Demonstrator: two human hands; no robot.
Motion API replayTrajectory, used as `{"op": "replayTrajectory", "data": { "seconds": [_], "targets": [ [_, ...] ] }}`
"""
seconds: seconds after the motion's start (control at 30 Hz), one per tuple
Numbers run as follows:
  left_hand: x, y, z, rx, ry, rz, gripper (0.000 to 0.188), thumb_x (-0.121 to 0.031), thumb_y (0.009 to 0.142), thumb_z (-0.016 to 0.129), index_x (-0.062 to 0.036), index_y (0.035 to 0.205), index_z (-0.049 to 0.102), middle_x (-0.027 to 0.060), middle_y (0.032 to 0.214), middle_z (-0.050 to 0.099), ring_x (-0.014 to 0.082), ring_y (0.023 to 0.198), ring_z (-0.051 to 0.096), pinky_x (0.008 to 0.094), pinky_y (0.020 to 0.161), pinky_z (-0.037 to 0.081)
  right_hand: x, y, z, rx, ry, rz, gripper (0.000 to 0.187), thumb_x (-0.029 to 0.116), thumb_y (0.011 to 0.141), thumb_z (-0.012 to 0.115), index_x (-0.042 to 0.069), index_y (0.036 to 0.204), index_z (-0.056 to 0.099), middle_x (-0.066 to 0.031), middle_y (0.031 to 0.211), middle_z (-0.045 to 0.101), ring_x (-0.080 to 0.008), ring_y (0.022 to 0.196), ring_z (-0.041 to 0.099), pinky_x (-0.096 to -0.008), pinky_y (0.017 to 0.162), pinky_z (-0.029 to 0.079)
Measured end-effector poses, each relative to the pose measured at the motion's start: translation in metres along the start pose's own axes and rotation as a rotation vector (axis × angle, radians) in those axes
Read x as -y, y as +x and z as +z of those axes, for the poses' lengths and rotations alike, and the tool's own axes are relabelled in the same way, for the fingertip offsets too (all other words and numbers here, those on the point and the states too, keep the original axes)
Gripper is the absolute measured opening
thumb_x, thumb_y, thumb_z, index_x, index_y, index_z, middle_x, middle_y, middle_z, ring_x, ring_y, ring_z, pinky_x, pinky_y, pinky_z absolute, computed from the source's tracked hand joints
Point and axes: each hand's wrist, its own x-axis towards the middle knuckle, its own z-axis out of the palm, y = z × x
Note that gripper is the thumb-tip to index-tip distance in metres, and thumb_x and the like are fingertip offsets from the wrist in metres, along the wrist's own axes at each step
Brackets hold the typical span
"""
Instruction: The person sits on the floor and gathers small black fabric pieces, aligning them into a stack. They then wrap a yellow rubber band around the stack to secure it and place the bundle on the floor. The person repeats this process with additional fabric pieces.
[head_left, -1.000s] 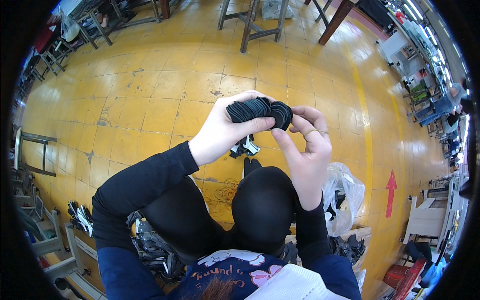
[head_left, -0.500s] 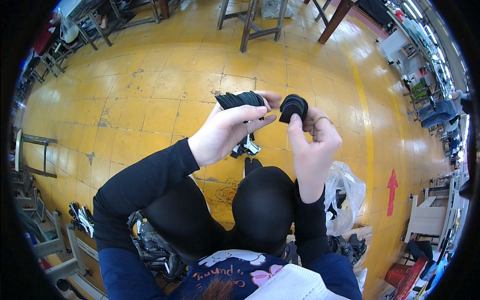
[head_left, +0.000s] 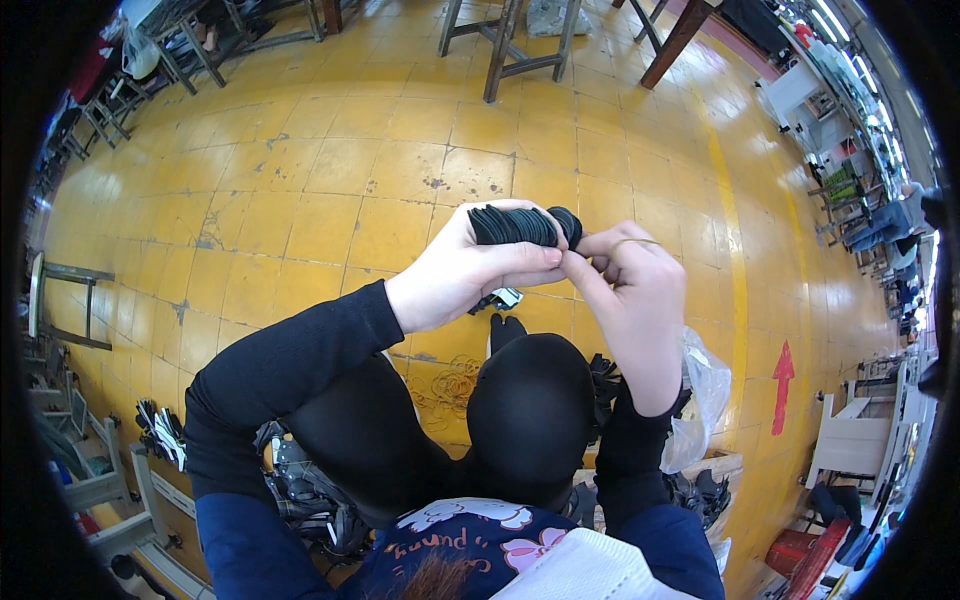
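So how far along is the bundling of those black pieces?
Gathered: a stack of thin black pieces, gripped in the left hand. In hand: the right hand stretches a thin rubber band beside the stack's end. Left: the band isn't around it yet, and more black pieces lie on the floor.

I see both my forearms rising from 6 o'clock, in black sleeves. My left hand (head_left: 455, 275) curls its fingers shut; my right hand (head_left: 630, 290) meets it, fingertips pinched together.
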Motion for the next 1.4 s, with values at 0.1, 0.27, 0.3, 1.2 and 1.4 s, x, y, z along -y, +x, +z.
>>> {"op": "replayTrajectory", "data": {
  "seconds": [0.1, 0.27, 0.3, 1.2, 1.4],
  "targets": [
    [0.000, -0.001, 0.000, -0.019, -0.030, 0.053, 0.021, -0.001, 0.086, 0.067, 0.0013, 0.107, 0.061, 0.0080, 0.105, 0.064, 0.0175, 0.097, 0.065, 0.0311, 0.091, 0.054, 0.004, -0.002, -0.002, -0.215, 0.163, -0.035, 0.011, 0.004, 0.076, 0.076, 0.001, 0.082, 0.067, -0.0088, 0.074, 0.062, -0.0214, 0.065, 0.061, -0.0310, 0.058, 0.047],
    [-0.002, 0.001, 0.003, -0.016, 0.359, 0.128, 0.022, 0.000, 0.084, 0.067, 0.0007, 0.106, 0.064, 0.0051, 0.097, 0.067, 0.0113, 0.092, 0.062, 0.0257, 0.081, 0.052, 0.006, -0.001, 0.008, -0.211, 0.120, -0.131, 0.013, 0.001, 0.073, 0.077, 0.003, 0.083, 0.069, -0.0087, 0.080, 0.063, -0.0210, 0.069, 0.062, -0.0309, 0.061, 0.049],
    [-0.002, 0.000, 0.004, -0.017, 0.388, 0.138, 0.023, 0.001, 0.083, 0.067, 0.0005, 0.106, 0.065, 0.0044, 0.095, 0.067, 0.0104, 0.091, 0.062, 0.0250, 0.080, 0.051, 0.006, -0.002, 0.009, -0.240, 0.068, -0.147, 0.014, 0.001, 0.072, 0.077, 0.003, 0.083, 0.069, -0.0087, 0.080, 0.063, -0.0220, 0.070, 0.063, -0.0316, 0.062, 0.049],
    [-0.001, 0.003, 0.002, -0.133, -0.218, 0.045, 0.027, 0.000, 0.090, 0.056, 0.0021, 0.117, 0.054, 0.0181, 0.127, 0.058, 0.0193, 0.109, 0.063, 0.0293, 0.097, 0.053, 0.005, -0.009, 0.025, -0.373, 0.253, 0.009, 0.013, -0.001, 0.071, 0.073, 0.003, 0.076, 0.062, -0.0058, 0.076, 0.059, -0.0157, 0.068, 0.053, -0.0278, 0.068, 0.043],
    [0.000, 0.002, 0.002, -0.166, 0.008, 0.123, 0.023, 0.001, 0.088, 0.060, -0.0007, 0.111, 0.057, 0.0128, 0.115, 0.062, 0.0175, 0.105, 0.064, 0.0286, 0.094, 0.054, 0.005, -0.008, 0.025, -0.374, 0.299, -0.027, 0.015, 0.003, 0.071, 0.077, 0.002, 0.082, 0.066, -0.0078, 0.078, 0.060, -0.0185, 0.068, 0.054, -0.0289, 0.066, 0.046]
  ]
}}
